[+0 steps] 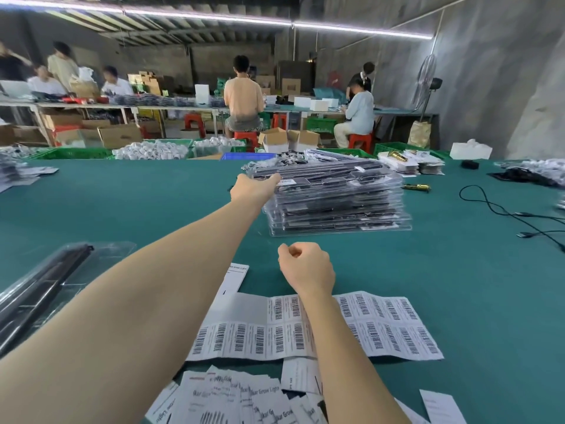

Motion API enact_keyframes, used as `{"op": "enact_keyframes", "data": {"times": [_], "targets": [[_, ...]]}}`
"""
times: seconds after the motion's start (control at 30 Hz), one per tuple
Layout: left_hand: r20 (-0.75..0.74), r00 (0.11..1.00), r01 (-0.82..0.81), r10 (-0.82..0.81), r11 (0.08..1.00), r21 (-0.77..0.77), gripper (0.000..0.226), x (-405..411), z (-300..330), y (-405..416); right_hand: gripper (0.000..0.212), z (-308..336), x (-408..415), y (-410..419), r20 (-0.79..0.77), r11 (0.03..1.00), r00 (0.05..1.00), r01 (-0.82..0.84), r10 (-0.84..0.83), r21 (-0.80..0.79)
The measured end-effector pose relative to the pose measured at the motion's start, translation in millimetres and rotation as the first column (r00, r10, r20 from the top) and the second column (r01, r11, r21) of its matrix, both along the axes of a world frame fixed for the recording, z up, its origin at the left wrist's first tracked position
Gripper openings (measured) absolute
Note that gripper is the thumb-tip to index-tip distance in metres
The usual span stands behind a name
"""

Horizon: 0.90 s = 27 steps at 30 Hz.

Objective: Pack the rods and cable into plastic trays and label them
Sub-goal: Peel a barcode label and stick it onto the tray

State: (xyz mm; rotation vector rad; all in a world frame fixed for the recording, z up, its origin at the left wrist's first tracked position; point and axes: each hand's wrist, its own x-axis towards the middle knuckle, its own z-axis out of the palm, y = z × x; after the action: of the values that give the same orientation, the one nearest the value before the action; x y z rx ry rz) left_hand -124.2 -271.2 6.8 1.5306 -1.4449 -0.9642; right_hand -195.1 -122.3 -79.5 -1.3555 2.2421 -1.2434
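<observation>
A tall stack of clear plastic trays (336, 206) packed with black rods stands on the green table (153, 203). My left hand (253, 188) reaches far forward and touches the left end of the top tray, beside its barcode label (287, 182); whether its fingers curl round the edge is hidden. My right hand (305, 267) hovers over the table in front of the stack, fingers curled into a fist with nothing in it. A sheet of barcode labels (382, 325) lies below my right wrist. At the left lies another clear tray with black rods (46, 286).
A pile of printed paper cards (232, 396) lies at the near edge. Black cables (513, 212) trail across the table at the right. More packed goods and green crates (76, 153) line the far edge. Several people work at benches behind.
</observation>
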Motion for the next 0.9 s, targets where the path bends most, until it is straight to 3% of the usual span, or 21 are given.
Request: {"op": "enact_keyframes", "data": {"times": [0.2,0.37,0.47,0.63,0.73,0.8,0.9], "targets": [[-0.058,0.997,-0.042,0.044,0.998,0.037,0.085,3,-1,5,0.037,1,1,2,0.009,1.000,1.000,-0.012,0.012,0.017],[-0.185,0.957,-0.241,0.223,0.967,-0.080,0.052,8,-24,22,0.034,1,1,2,0.007,0.998,1.000,-0.012,0.012,0.067],[-0.217,0.947,-0.265,0.237,0.959,-0.105,0.037,15,-44,41,0.033,3,1,2,0.006,0.995,1.000,-0.015,0.014,0.097],[-0.089,0.986,-0.150,0.139,0.978,-0.143,0.028,30,-68,74,0.028,5,2,8,0.021,0.995,0.999,-0.032,0.031,0.089],[0.092,0.996,0.015,0.008,0.969,-0.247,0.021,46,-70,99,0.024,7,1,13,0.041,0.994,0.997,-0.073,0.069,0.082],[0.278,0.960,0.123,-0.034,0.942,-0.313,0.017,64,-72,116,0.021,10,-1,15,0.041,0.985,0.990,-0.136,0.133,0.104],[0.492,0.867,0.149,0.076,0.904,-0.401,0.015,92,-80,133,0.017,16,-1,14,-0.017,0.947,0.967,-0.244,0.252,0.208]]}}
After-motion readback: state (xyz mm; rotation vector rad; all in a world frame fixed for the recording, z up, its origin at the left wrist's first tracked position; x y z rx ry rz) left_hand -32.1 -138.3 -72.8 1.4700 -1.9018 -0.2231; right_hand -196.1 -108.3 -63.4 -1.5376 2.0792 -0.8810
